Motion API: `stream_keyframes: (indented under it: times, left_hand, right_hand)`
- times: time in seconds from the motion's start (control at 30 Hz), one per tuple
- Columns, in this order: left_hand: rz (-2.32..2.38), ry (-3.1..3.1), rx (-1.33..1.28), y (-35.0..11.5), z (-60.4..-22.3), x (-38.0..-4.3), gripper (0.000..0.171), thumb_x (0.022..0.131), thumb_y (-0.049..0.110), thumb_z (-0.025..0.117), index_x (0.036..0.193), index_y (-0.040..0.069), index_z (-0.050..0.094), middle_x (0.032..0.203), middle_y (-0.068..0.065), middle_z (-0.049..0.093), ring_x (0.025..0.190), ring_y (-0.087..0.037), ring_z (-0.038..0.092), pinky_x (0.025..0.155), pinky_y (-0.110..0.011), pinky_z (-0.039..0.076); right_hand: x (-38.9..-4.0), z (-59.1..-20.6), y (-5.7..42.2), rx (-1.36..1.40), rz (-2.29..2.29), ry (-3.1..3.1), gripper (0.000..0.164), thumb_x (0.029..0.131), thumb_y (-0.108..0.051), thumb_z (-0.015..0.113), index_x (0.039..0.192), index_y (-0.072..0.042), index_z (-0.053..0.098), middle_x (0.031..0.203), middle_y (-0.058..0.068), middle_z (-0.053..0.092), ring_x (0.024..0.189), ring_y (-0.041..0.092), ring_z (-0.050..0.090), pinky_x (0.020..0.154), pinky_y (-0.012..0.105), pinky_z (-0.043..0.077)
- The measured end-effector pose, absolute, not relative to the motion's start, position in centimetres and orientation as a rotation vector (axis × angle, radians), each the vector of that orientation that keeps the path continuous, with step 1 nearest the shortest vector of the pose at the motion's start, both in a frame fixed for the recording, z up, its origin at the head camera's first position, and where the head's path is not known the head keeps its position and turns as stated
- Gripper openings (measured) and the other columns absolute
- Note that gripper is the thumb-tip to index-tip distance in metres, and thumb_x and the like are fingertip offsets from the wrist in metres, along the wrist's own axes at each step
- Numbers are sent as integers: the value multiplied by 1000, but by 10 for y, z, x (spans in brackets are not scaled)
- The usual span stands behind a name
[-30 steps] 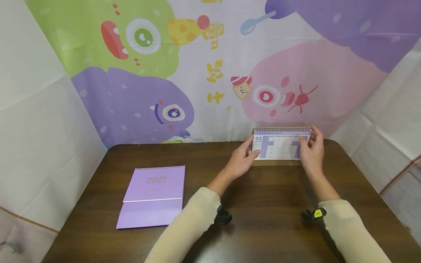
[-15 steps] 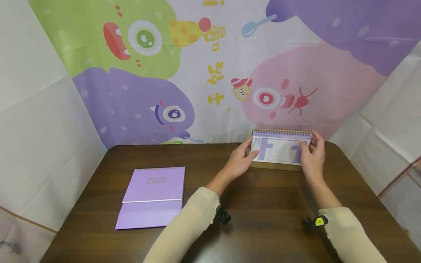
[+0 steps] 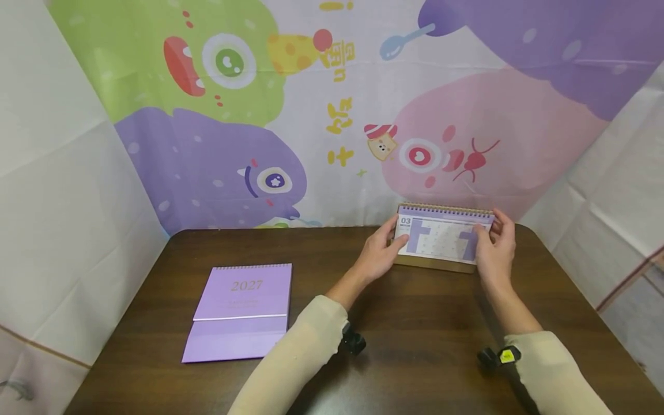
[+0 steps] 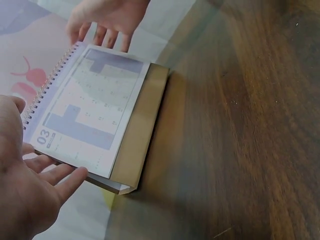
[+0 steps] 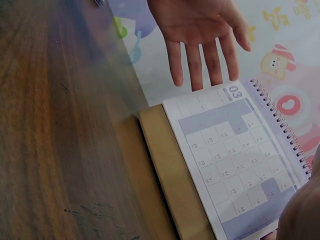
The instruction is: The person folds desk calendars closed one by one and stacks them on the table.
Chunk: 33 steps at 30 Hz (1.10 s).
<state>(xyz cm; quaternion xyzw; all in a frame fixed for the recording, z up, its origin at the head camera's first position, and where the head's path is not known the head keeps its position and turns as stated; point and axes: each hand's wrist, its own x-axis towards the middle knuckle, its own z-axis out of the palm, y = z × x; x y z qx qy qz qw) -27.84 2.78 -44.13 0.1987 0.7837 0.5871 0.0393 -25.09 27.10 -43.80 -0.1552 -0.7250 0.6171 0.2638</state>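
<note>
Calendar (image 3: 441,237) stands near the far edge of the table (image 3: 415,374), toward its far right corner, leaning back with its wire binding (image 3: 448,208) uppermost. My left hand (image 3: 376,256) is at its left end, my right hand (image 3: 495,256) at its right. On both, the fingers (image 5: 194,67) are apart and nearly straight, touching the short ends; neither hand is clamped on it. I judge that touching both ends steadies it without hiding the dates. The brown stand (image 3: 436,264) slopes it back, probably so that it reads easily from my side. Toward the table's left edge lies the purple pad (image 3: 246,294) marked 2027, my left sleeve (image 3: 298,357) covering its near right corner. Containers proper, I see none; the stand looks folded and hollow at one end, and I cannot tell what, if anything, is inside.
</note>
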Motion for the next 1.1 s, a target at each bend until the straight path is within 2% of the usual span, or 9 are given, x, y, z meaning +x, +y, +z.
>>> stream_keyframes:
  times: [0.27,0.47,0.7,0.9,1.0,1.1]
  left_hand:
    - [1825,2386,584,31,-438,-278,66,117,27,58,176,7,36,165,-21,63,150,-34,66,127,-47,53]
    - [1810,2404,542,30,-438,-280,64,118,25,54,176,7,36,169,-21,59,152,-35,64,131,-48,48]
    - [1795,2417,525,26,-440,-284,62,117,21,51,176,9,37,160,-23,67,145,-36,70,128,-50,51]
    - [1797,2413,518,23,-438,-285,62,118,22,50,176,8,36,171,-18,58,150,-36,66,130,-50,49]
    - [1802,2402,500,22,-436,-285,62,119,24,49,177,9,36,177,-14,51,156,-34,61,133,-49,46]
    - [1780,2411,476,22,-436,-285,61,119,29,47,177,12,37,177,-12,52,159,-33,58,137,-49,40]
  right_hand:
    - [-243,-435,267,-434,1673,-1941,58,112,-15,59,168,-11,46,120,-21,49,115,-4,54,99,20,44]
    - [-238,-437,264,-431,1671,-1927,56,111,-15,60,166,-8,47,119,-22,53,114,-4,55,96,17,44]
    - [-231,-438,259,-416,1654,-1940,54,112,-14,60,164,-5,48,119,-21,54,111,-3,54,93,15,44]
    - [-225,-439,256,-419,1629,-1958,51,112,-15,58,162,-5,50,120,-18,54,109,-3,53,96,19,43]
    - [-222,-440,256,-418,1625,-1959,49,114,-19,55,161,-5,50,119,-19,54,109,-3,51,96,19,41]
    - [-219,-442,256,-418,1614,-1963,48,116,-23,53,160,-5,51,118,-20,53,107,-3,50,95,19,40]
